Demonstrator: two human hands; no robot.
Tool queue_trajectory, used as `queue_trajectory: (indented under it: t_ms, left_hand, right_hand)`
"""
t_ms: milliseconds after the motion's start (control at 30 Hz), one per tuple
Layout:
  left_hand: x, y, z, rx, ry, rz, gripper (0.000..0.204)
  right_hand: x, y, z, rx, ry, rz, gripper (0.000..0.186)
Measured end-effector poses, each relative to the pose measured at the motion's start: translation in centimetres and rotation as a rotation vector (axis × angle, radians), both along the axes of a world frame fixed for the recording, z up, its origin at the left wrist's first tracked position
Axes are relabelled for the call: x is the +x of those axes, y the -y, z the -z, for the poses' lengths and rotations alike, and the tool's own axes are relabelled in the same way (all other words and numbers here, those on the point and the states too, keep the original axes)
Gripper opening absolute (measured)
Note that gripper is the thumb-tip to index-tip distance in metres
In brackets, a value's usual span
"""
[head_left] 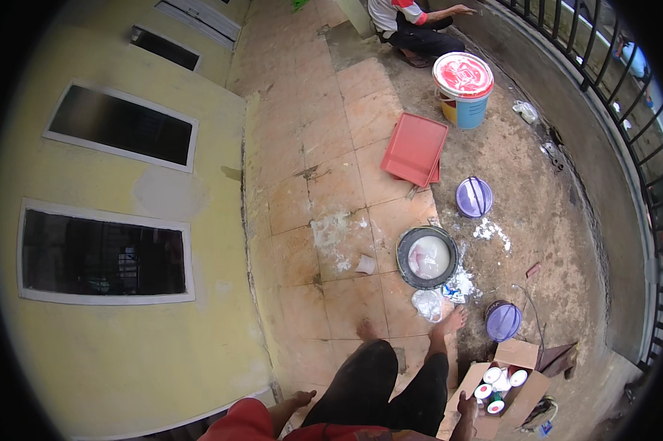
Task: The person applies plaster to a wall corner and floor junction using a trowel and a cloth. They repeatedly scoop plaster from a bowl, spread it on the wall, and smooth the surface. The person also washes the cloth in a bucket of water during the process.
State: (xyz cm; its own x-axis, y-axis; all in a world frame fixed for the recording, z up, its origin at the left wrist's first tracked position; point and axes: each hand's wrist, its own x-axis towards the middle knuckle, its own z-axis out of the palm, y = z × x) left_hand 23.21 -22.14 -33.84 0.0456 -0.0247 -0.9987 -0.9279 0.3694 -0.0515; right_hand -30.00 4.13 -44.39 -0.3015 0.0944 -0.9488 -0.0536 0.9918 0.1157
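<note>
My left hand (300,399) hangs beside my left knee, over the tiled floor, with loosely bent fingers and nothing visible in it. At the left side of an open cardboard box (524,397) is my right hand (467,406), its fingers slightly apart. Whether it touches the box flap, I cannot tell. Several containers with white lids (491,376) stand inside the box, some with red marks on top. In front of my feet sits a black-rimmed tub (400,259) holding white, paint-like liquid (428,257). A crumpled clear plastic bag (427,304) lies against its near side.
Two purple-lidded pails (474,197) (503,321) stand on the rough concrete to the right. Farther off are red trays (415,149) and a large paint-smeared bucket (463,88). A person (412,29) sits low by the wall. A white cup (365,264) lies on the tiles.
</note>
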Motion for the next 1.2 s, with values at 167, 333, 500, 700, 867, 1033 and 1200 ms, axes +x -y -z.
queue_trajectory:
  t_ms: [167, 333, 500, 700, 867, 1033, 1200]
  left_hand:
    - [4.9, -5.4, 3.2, -0.091, -0.173, -0.325, 0.041]
    - [13.0, -12.6, 1.3, -0.256, 0.026, -0.646, 0.051]
    - [15.1, -7.8, -3.4, -0.478, 0.144, -1.075, 0.06]
    - [27.2, -11.7, 0.0, -0.502, 0.177, -1.735, 0.066]
    - [25.4, -8.0, -0.9, -0.316, 0.281, -1.978, 0.084]
    - [26.1, -12.1, 0.5, -0.15, 0.106, -1.949, 0.097]
    - [24.2, -9.6, -2.1, -0.248, 0.119, -1.73, 0.092]
  right_hand:
    - [10.9, -2.1, 1.2, -0.423, 0.11, 0.768, 0.062]
    - [13.1, -5.4, 7.8, -0.482, 0.459, 1.091, 0.059]
    - [12.0, 9.6, -6.6, -0.382, -0.018, 0.786, 0.052]
    - [15.5, 17.2, -7.1, -0.332, -0.217, 0.255, 0.055]
    - [21.2, 22.4, 0.0, -0.22, -0.001, -0.436, 0.068]
    - [31.1, 31.1, -6.8, -0.354, 0.397, 0.313, 0.083]
    - [33.1, 32.1, -1.4, -0.162, 0.056, 0.432, 0.096]
